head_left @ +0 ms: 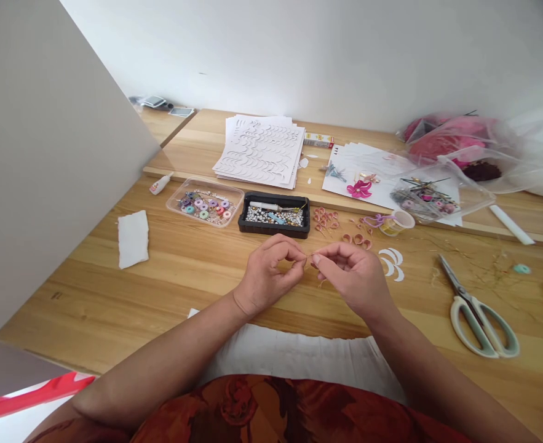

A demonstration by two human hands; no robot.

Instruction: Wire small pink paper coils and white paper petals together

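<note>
My left hand point(271, 271) is closed in a pinch, thumb against fingertips, over the near part of the table. Facing it, my right hand point(352, 274) pinches as well, its fingertips almost meeting the left ones. A thin orange-gold strand point(309, 255) runs between the two pinches; whether it is thread or wire I cannot tell. Just beyond the hands sits a black tray point(275, 231) with silvery beads and a white tube. Small pink loops point(326, 220) and rings point(358, 240) lie past my right hand, with white paper crescents point(392, 264) beside it.
Large scissors point(478, 314) lie at the right among fine golden strands point(478, 258). A clear box point(174, 200) of spools and beads stands left of the tray, near a white cloth point(133, 240). Cut paper sheets point(262, 151) and a plastic box point(474, 206) occupy the raised board behind.
</note>
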